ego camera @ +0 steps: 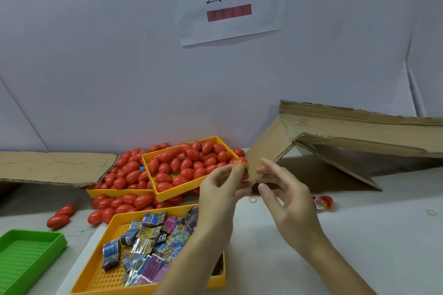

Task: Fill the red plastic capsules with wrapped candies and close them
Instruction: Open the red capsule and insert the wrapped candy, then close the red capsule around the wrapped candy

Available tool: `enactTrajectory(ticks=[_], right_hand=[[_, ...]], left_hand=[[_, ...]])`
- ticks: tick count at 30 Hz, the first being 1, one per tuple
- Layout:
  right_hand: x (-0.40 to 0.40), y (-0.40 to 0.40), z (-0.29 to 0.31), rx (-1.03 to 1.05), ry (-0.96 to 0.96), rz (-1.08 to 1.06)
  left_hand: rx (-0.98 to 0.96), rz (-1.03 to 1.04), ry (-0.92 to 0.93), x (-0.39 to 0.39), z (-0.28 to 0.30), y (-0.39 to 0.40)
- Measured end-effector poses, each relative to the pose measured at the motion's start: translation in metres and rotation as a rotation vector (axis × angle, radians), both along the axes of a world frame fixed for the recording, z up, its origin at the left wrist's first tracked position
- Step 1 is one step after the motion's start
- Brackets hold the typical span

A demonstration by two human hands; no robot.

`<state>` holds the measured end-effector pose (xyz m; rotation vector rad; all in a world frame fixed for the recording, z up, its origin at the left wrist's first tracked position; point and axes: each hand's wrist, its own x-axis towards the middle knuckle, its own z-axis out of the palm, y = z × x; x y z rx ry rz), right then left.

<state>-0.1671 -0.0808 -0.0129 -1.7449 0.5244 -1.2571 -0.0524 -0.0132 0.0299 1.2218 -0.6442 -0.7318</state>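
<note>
A large brown corrugated cardboard box lies tipped on its side at the right of the white table. A flat brown cardboard sheet lies at the left, against the wall.

Three yellow perforated plastic trays are present. The near tray holds the wrapped candies in blue, purple and silver foil. The upper tray is stacked askew on a lower tray. Both hold closed red oval plastic capsules. More capsules lie loose on the table around them. A green perforated plastic tray sits at the bottom left corner.

The left hand is raised over the table. Its thumb and fingertips pinch a small red-orange capsule; motion blur hides whether this capsule is closed. The right hand is just beside it, fingers spread and relaxed, holding nothing and not visibly touching the capsule.

An open red capsule with a wrapper inside lies on the table right of the hands. A small yellow rubber band lies between the hands, on the table.
</note>
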Motion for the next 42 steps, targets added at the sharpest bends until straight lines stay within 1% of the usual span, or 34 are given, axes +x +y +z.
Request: enactTrajectory(ticks=[2, 4, 8, 10, 13, 15, 16, 17, 19, 22, 26, 31, 35, 39, 42], right_hand=[[-0.001, -0.003, -0.003, 0.080, -0.021, -0.020], [-0.001, -0.005, -0.006, 0.131, -0.010, -0.030], [0.000, -0.006, -0.011, 0.184, 0.037, -0.055], [0.000, -0.006, -0.013, 0.178, 0.086, -0.080], [0.000, -0.006, -0.015, 0.164, 0.128, -0.105], [0.000, -0.007, -0.015, 0.155, 0.131, -0.106], [0.000, -0.008, -0.016, 0.151, 0.137, -0.108], [0.000, -0.009, -0.017, 0.150, 0.142, -0.106], [0.001, -0.010, -0.019, 0.173, 0.156, -0.095], [0.004, -0.011, -0.024, 0.197, 0.202, -0.080], [0.008, -0.013, -0.030, 0.183, 0.256, -0.044], [0.022, -0.013, -0.030, 0.173, 0.306, 0.044], [0.048, -0.018, -0.011, 0.104, 0.347, 0.091], [0.087, -0.032, 0.016, -0.046, 0.394, 0.101], [0.119, -0.043, 0.029, -0.216, 0.502, 0.070]], left_hand=[[0.046, 0.009, -0.027, 0.005, 0.018, -0.018], [0.109, -0.028, -0.115, 0.006, 0.038, -0.041], [0.232, -0.060, -0.435, -0.002, 0.070, -0.104], [0.284, -0.097, -0.520, -0.009, 0.077, -0.133], [0.366, -0.177, -0.470, -0.021, 0.079, -0.161], [0.351, -0.174, -0.438, -0.024, 0.076, -0.167], [0.313, -0.157, -0.425, -0.025, 0.073, -0.168], [0.262, -0.134, -0.418, -0.024, 0.070, -0.164], [0.178, -0.068, -0.467, -0.021, 0.063, -0.149], [0.148, 0.004, -0.630, -0.006, 0.046, -0.114], [0.098, 0.118, -0.807, 0.034, 0.022, -0.049], [0.197, 0.309, -0.807, 0.095, 0.001, 0.015], [0.165, 0.473, -0.757, 0.121, -0.015, 0.030], [0.146, 0.444, -0.767, 0.126, -0.028, 0.032], [0.136, 0.442, -0.782, 0.129, -0.035, 0.034]])
